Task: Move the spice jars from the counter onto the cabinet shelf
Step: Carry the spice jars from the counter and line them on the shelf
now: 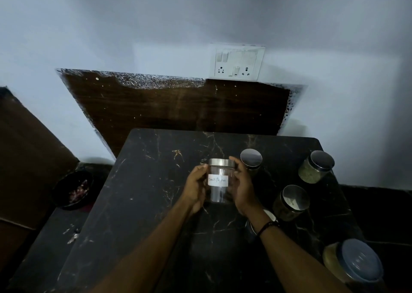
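Observation:
A clear glass jar (219,181) with a steel lid and a white label reading "Black Pepper" is held above the black marble counter (145,192). My left hand (195,189) grips its left side and my right hand (242,187) its right side. To the right, three steel-lidded spice jars stand on the counter: one just behind my right hand (251,160), one with greenish contents (315,166) at the far right, one (291,202) nearer. A bigger jar with a blue-grey plastic lid (354,263) sits at the front right. No cabinet shelf is in view.
A dark wooden board (178,107) leans against the white wall behind the counter, under a switch and socket panel (238,64). A dark bowl (72,190) with reddish scraps sits on a lower surface at the left, next to a brown cabinet side (26,154).

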Tool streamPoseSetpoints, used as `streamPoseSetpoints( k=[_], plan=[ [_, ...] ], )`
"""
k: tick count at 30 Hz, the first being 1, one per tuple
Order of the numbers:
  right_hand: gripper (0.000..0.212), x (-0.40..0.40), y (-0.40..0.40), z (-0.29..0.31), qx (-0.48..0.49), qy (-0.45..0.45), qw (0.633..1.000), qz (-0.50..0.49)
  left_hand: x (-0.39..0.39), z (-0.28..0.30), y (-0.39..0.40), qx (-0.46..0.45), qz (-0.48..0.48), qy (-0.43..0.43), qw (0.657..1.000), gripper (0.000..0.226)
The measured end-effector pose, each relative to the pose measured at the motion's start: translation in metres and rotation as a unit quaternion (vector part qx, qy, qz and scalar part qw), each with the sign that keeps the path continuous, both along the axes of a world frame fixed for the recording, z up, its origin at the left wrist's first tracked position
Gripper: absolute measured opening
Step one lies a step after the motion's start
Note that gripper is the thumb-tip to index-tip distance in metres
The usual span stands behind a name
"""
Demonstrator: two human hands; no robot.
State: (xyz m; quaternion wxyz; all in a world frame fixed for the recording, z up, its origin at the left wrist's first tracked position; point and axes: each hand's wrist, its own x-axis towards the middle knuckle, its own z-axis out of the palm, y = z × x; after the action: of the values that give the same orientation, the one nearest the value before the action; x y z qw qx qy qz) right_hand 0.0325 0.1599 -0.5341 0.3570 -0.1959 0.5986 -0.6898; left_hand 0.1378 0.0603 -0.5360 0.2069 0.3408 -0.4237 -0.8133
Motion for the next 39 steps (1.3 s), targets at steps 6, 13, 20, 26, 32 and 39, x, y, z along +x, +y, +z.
streamPoseSetpoints(
  k=[6, 13, 20, 26, 32, 39],
  plan=[
    [0.042, -0.004, -0.006, 0.012, -0.01, -0.028, 1.0, -0.003, -0.006, 0.016, 0.003, 0.022, 0.012, 0.017, 1.0, 0.035],
    [0.04, -0.01, -0.012, 0.047, -0.044, -0.011, 0.999, -0.007, -0.015, 0.047, 0.003, 0.003, 0.042, 0.054, 0.998, 0.033],
    [0.046, -0.049, -0.036, 0.165, -0.199, 0.057, 0.978, 0.032, -0.043, 0.179, -0.022, -0.107, 0.062, 0.162, 0.979, 0.049],
    [0.039, -0.075, -0.043, 0.315, -0.272, 0.184, 0.943, 0.053, -0.056, 0.334, -0.032, -0.225, 0.055, 0.244, 0.942, 0.044],
    [0.043, -0.085, -0.053, 0.416, -0.307, 0.258, 0.913, 0.071, -0.072, 0.42, -0.05, -0.273, 0.051, 0.283, 0.918, 0.028],
    [0.023, -0.102, -0.082, 0.477, -0.319, 0.263, 0.911, 0.001, -0.099, 0.48, -0.078, -0.318, 0.068, 0.297, 0.898, 0.02]
  ],
)
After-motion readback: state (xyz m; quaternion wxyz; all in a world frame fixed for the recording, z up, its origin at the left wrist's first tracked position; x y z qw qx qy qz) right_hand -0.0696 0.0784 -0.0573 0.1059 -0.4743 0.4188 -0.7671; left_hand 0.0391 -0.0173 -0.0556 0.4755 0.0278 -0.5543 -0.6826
